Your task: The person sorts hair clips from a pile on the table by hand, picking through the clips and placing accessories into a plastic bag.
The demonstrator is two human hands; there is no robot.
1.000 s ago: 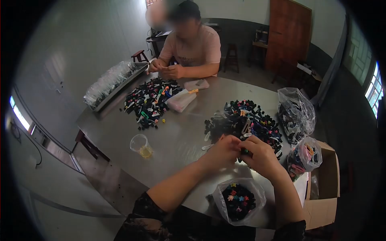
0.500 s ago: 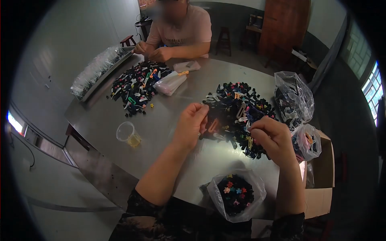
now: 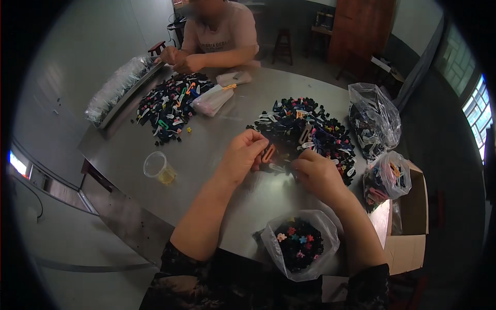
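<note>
My left hand (image 3: 244, 150) is closed in a pinch over the near-left edge of a pile of hair clips (image 3: 289, 111). Whatever sits between its fingertips is too small to make out. An orange snap clip (image 3: 268, 153) lies right beside those fingers, and a white snap clip (image 3: 277, 168) is a little nearer to me. To the right, my right hand (image 3: 318, 173) is over the pile's near side, its fingers curled together, and their contents are hidden. Below the hands stands an open plastic bag (image 3: 330, 232) of small dark clips with several coloured flower ones.
A clear cup (image 3: 156, 165) with yellowish liquid stands at left. Across the metal table (image 3: 206, 155), a person (image 3: 222, 41) works by another clip pile (image 3: 173, 103), plastic sleeves (image 3: 212, 101) and a packed tray (image 3: 116, 90). Bags (image 3: 374, 119) and a carton (image 3: 413, 206) are at right.
My right hand has moved left and nearer to my left hand, from over the pile's right part. My left hand keeps its pinch. The view has shifted slightly.
</note>
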